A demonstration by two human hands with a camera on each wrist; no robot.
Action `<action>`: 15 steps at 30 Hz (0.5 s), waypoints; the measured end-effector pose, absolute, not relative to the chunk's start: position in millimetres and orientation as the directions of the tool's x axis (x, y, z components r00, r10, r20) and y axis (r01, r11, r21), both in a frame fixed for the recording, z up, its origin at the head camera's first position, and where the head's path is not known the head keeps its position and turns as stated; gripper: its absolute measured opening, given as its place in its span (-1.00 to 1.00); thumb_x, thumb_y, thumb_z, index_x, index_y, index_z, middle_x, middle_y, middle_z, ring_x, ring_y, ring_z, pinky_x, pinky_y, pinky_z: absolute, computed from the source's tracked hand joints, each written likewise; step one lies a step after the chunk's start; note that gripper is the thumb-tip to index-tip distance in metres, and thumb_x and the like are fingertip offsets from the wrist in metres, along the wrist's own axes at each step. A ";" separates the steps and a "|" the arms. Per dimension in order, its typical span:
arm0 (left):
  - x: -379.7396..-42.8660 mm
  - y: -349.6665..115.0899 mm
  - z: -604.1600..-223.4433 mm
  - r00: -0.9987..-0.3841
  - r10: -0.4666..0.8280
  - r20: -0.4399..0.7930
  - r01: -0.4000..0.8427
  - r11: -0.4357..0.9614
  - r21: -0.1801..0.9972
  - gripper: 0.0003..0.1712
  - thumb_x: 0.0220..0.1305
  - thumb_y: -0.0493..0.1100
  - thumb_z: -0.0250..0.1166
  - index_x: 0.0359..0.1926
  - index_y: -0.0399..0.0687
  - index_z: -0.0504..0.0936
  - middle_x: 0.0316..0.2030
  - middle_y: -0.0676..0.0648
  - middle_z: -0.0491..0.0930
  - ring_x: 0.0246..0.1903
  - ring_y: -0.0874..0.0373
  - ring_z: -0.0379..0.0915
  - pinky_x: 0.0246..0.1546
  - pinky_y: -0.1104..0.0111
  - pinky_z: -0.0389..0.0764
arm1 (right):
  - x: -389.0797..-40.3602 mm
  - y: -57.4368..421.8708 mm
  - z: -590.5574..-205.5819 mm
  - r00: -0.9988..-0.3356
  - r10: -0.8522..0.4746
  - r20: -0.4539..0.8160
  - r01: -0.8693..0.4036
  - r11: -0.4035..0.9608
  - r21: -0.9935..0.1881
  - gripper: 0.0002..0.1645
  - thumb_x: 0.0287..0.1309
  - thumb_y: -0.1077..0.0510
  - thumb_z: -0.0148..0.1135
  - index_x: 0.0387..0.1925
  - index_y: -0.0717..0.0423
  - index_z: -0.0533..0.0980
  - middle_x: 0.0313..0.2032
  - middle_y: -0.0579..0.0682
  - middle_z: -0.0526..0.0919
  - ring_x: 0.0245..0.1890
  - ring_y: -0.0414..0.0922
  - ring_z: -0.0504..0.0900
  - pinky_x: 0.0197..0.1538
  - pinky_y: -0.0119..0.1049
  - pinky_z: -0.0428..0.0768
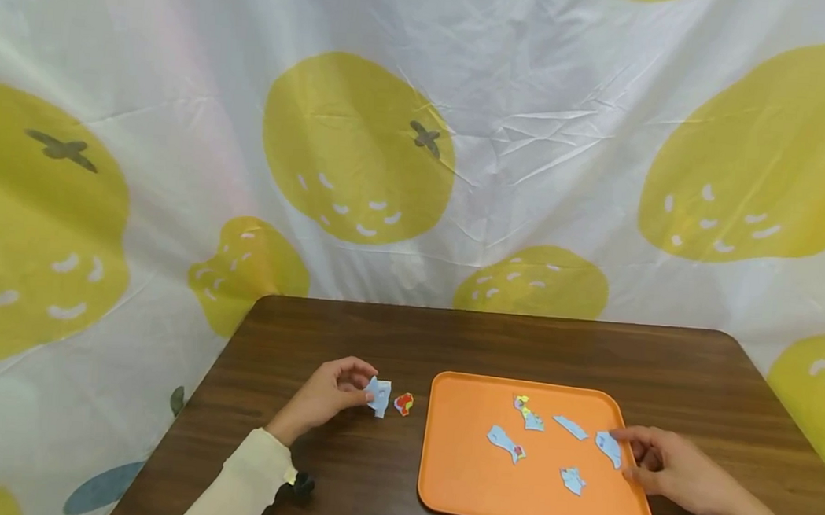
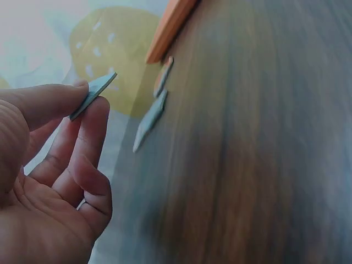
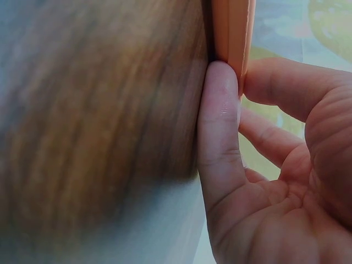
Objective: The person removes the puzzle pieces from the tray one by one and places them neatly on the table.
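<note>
My left hand (image 1: 329, 394) pinches a flat, light blue irregular piece (image 2: 93, 96) between thumb and fingertips. Under it, a second pale blue piece (image 2: 149, 122) lies on the table, close to a small red and yellow piece (image 1: 403, 403). At the right edge of the orange tray (image 1: 511, 508), my right hand (image 1: 676, 467) has its thumb and a finger at the rim. One fingertip there is beside a blue piece (image 1: 609, 449) in the tray. Other pieces in the tray include a yellow-marked one (image 1: 532, 419) and a narrow blue one (image 1: 571, 427).
Two more blue pieces, one with a red mark (image 1: 506, 443) and one jagged (image 1: 572, 480), lie in the tray. The tray sits on a dark wooden table (image 1: 351, 332). Behind the table hangs a white curtain (image 1: 503, 161) with yellow fruit prints.
</note>
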State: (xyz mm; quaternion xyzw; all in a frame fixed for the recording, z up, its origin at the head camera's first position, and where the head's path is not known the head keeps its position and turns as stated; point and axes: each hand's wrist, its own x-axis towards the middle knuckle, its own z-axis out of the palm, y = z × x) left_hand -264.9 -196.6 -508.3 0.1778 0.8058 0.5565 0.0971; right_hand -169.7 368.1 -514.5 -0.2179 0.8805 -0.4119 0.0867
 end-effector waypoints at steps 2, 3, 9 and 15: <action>-264.0 -201.3 -510.5 -0.925 0.380 0.030 0.164 0.325 0.931 -0.56 0.30 -0.30 0.49 0.15 -0.35 0.63 -0.14 -0.22 0.67 -0.27 0.16 0.64 -0.21 0.44 0.67 | -169.0 367.9 -515.4 -0.888 -0.459 0.045 -0.328 0.562 -0.759 -0.45 0.32 0.31 0.39 0.27 0.45 0.49 -0.30 -0.11 0.58 -0.48 -0.36 0.51 -0.48 -0.40 0.53; -263.5 -203.3 -511.1 -0.927 0.374 0.025 0.158 0.330 0.931 -0.57 0.29 -0.30 0.50 0.14 -0.35 0.64 -0.14 -0.22 0.67 -0.27 0.16 0.64 -0.22 0.43 0.67 | -168.4 367.7 -515.7 -0.886 -0.460 0.053 -0.336 0.560 -0.757 -0.45 0.31 0.31 0.39 0.26 0.45 0.50 -0.30 -0.11 0.58 -0.48 -0.36 0.51 -0.49 -0.40 0.53; -266.8 -212.8 -514.2 -0.931 0.364 0.015 0.163 0.377 0.912 -0.58 0.28 -0.27 0.51 0.12 -0.30 0.66 -0.11 -0.23 0.69 -0.20 0.12 0.62 -0.23 0.42 0.65 | -165.5 366.4 -513.8 -0.884 -0.459 0.083 -0.358 0.552 -0.753 -0.48 0.30 0.32 0.40 0.23 0.47 0.51 -0.32 -0.14 0.57 -0.49 -0.37 0.50 -0.49 -0.40 0.54; -271.3 -218.1 -514.6 -0.936 0.350 0.022 0.194 0.465 0.864 -0.64 0.27 -0.23 0.52 0.07 -0.19 0.71 -0.16 -0.14 0.75 -0.18 0.14 0.64 -0.24 0.41 0.63 | -166.7 365.6 -512.6 -0.891 -0.450 0.066 -0.341 0.566 -0.750 -0.46 0.31 0.30 0.40 0.25 0.45 0.51 -0.31 -0.12 0.58 -0.47 -0.37 0.51 -0.47 -0.40 0.55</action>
